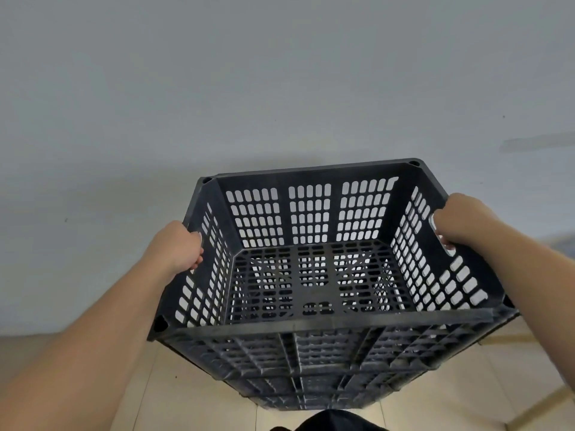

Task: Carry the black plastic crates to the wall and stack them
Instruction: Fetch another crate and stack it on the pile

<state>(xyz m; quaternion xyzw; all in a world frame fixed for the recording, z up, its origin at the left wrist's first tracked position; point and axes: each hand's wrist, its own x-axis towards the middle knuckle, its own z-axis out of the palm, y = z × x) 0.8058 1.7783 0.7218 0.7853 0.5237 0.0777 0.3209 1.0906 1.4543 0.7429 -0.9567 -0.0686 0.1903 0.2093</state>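
Left forearm comes in from 8 o'clock, bare, angled up toward centre; left hand [178, 247] sits at 9 o'clock of the crate, wrist straight, fingers curled shut over the left side wall's rim, tips tucked through to the inside, gripping it. Black plastic crate [314, 275] fills centre frame, held up between both hands, open top facing the camera, tilted slightly with the far rim higher. Crate is rigid moulded plastic, matte, a bit scuffed and dusty on the near rim; rectangular, walls sloping inward to a smaller base. Walls are perforated with rows of rounded oblong slots in three blocks on the far wall; base is a finer grid with diagonal ribs and a solid centre patch. Small round holes at the rim corners. Below the near wall, more black ribbed lattice shows at 6 o'clock; cannot tell whether it is this crate's outer face or other crates under it. Right forearm enters from 4 o'clock, bare; right hand [463, 222] at 3 o'clock of the crate, fingers closed through the handle slot in the right wall, clamped on the rim. Behind the crate, plain pale grey wall [280, 82], smooth, with a faint smear at 2 o'clock. Cream tiled floor [186, 393] at the bottom, thin grout lines. Dark fabric at 6 o'clock edge.
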